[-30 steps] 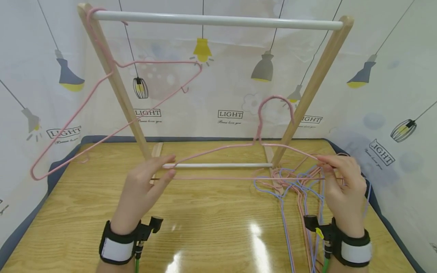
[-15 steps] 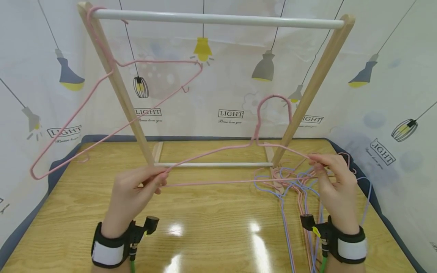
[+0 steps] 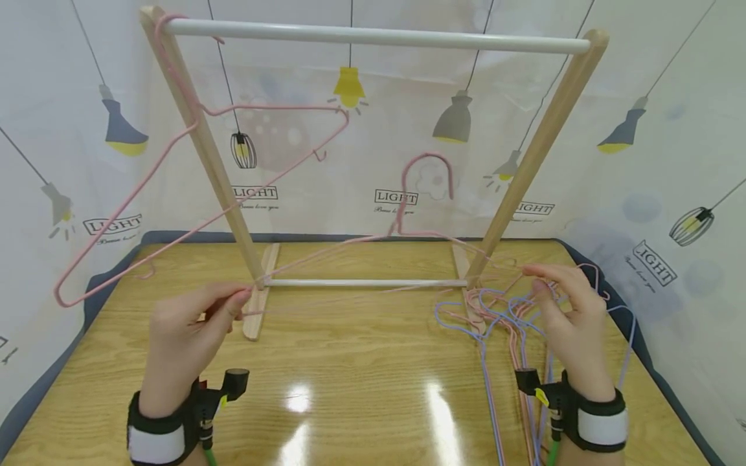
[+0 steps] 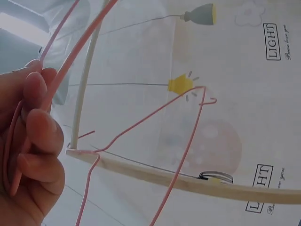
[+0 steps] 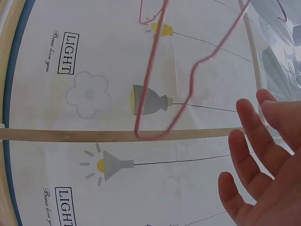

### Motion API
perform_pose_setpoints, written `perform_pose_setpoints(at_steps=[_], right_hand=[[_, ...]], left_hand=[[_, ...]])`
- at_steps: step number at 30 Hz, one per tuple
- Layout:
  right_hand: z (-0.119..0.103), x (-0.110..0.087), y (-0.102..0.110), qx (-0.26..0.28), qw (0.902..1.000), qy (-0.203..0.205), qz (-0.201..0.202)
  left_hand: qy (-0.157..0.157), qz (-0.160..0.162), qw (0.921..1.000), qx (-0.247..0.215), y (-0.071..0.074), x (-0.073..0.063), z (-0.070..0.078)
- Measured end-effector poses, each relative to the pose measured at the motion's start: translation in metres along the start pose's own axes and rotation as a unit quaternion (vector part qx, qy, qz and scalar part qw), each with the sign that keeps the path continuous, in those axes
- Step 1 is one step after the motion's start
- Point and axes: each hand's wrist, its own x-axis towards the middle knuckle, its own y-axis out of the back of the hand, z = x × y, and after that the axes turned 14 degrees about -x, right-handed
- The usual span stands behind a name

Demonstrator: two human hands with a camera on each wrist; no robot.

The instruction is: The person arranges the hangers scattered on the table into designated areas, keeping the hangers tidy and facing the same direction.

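Observation:
My left hand (image 3: pixel 189 330) pinches one end of a pink clothes hanger (image 3: pixel 428 155), whose hook points up in mid-air behind the rack's lower bar. In the left wrist view the fingers curl round the hanger's corner (image 4: pixel 75 56). The hanger's other corner (image 5: pixel 150 138) stands apart from my right hand (image 5: pixel 263 160), whose fingers are spread and loosely bent with nothing between them. In the head view the right hand is over a pile of pink and blue hangers (image 3: pixel 489 323). A second pink hanger (image 3: pixel 280 107) hangs by its hook at the rack's upper left.
The rack has a white top bar (image 3: pixel 379 35), a slanted wooden post (image 3: pixel 539 149) on each side and a white lower bar (image 3: pixel 361 283). It stands on a wood-grain table (image 3: pixel 350 375). A lamp-printed sheet (image 3: pixel 326 194) closes off the back and sides.
My left hand has drawn the pink hanger to the left, its hook moving away from the right post. My right hand has let go of the hanger's right end.

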Motion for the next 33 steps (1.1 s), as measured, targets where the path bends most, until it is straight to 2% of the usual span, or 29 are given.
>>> perform_pose_setpoints(at_steps=[8,13,15,20,28,33], right_hand=[[0.001,0.001,0.005,-0.041,0.9976,-0.048,0.028],[0.002,0.001,0.004,-0.04,0.9968,-0.06,0.035],[0.002,0.001,0.004,-0.04,0.9965,-0.065,0.035],[0.003,0.0,0.004,-0.037,0.9958,-0.075,0.037],[0.001,0.0,0.004,-0.029,0.9961,-0.075,0.037],[0.003,0.0,0.003,-0.028,0.996,-0.076,0.038]], left_hand=[[0.036,0.056,0.9969,0.042,0.023,-0.003,-0.002],[0.044,0.099,0.9907,0.081,0.032,-0.003,-0.004],[0.049,0.12,0.9879,0.084,0.034,-0.003,-0.004],[0.066,0.167,0.9813,0.068,0.035,-0.002,-0.002],[0.049,0.2,0.9765,0.063,0.033,0.0,-0.002],[0.042,0.235,0.9686,0.069,0.031,0.003,-0.004]])
